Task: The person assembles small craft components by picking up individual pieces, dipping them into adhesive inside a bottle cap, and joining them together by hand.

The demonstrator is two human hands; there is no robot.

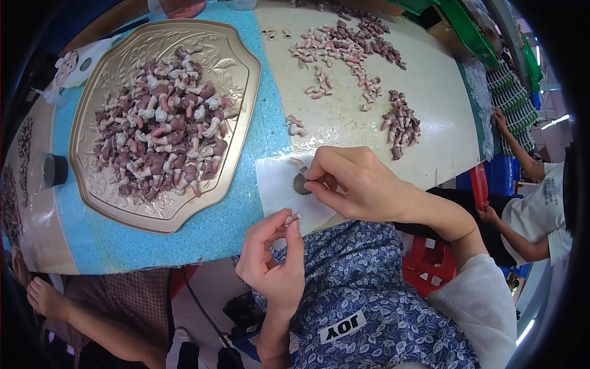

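Note:
My left hand (273,258) pinches a tiny doll-limb-like piece (294,218), whitish and pink, between thumb and fingertips. To its right and a little farther off, my right hand (362,184) is closed in a pinch above a white sheet (273,184). Under its fingertips lies a dark bottle-cap-like disc (301,184) with a toothed rim. Another small limb-like piece (298,163) shows right beside the index finger; whether the fingers grip it, I cannot tell. A few similar pieces (295,126) rest just beyond the sheet.
On the left, a gold embossed tray (233,178) carries a heap of mauve, pink and white pieces. Loose piles (335,46) spread over the far right table. A dark cup (58,169) stands left of the tray. Other people's arms (110,332) show at both sides; green bins (470,34) are far right.

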